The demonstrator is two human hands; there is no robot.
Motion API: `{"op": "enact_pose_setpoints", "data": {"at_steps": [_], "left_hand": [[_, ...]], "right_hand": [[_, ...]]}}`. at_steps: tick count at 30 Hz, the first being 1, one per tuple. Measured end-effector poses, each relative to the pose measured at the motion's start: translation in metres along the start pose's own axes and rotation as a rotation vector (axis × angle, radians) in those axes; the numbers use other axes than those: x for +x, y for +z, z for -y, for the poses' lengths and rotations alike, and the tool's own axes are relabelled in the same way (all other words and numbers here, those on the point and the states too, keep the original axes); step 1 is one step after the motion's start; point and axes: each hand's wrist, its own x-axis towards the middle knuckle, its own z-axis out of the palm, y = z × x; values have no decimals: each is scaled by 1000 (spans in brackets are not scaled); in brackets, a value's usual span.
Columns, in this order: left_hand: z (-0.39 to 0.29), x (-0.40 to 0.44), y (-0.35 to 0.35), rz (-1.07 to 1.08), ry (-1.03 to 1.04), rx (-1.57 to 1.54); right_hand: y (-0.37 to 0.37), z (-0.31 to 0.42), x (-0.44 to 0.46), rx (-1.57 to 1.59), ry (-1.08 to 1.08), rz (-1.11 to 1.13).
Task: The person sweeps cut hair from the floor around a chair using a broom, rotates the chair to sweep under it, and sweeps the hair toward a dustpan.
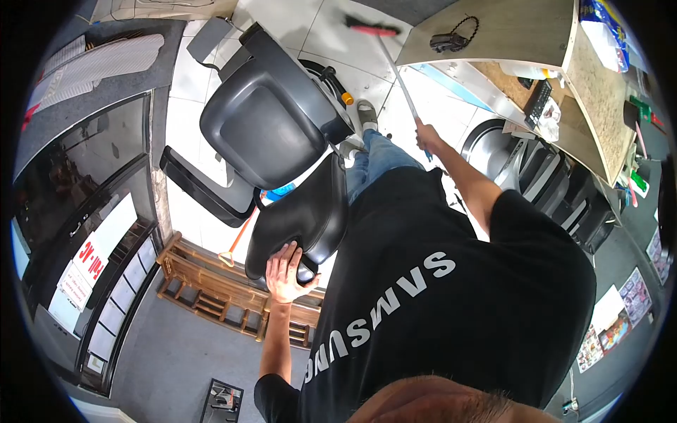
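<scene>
My right hand (427,135) is wrapped around the grey handle of a broom (399,74), near its blue end. The broom's red head with dark bristles (372,30) lies on the tiles at the top, slightly blurred. A black salon chair (271,130) stands to the left of my legs. My left hand (284,273) grips the top edge of its backrest (303,218), fingers over the padding and thumb to the side. Partly hidden behind the chair, an orange-handled tool (243,236) and a blue item (280,192) show.
White floor tiles (331,35) surround the chair. At the right are a wooden counter (493,35) and a second black chair (550,169). A bamboo bench (218,296) stands at lower left, beside a glass door (106,261). My shoe (367,113) is near the chair base.
</scene>
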Motion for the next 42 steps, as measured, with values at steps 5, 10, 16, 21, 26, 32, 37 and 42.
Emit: {"op": "enact_pose_setpoints", "data": {"at_steps": [5,10,16,21,26,32,37,42], "left_hand": [[-2,0,-3,30,4,4],[-1,0,-2,12,-20,-1],[1,-1,1,-1,-14,4],[-2,4,-4,18,-2,3],[0,0,-1,7,-28,8],[-1,0,-4,9,-17,17],[0,-1,-2,-6,-26,14],[-1,1,-4,5,-24,0]], "right_hand": [[26,55,58,240,114,211],[47,10,-14,269,166,128],[29,47,10,-15,12,6],[45,103,67,201,79,155],[50,73,10,177,113,68],[41,116,53,298,171,169],[39,111,4,405,256,119],[38,111,44,434,323,183]]}}
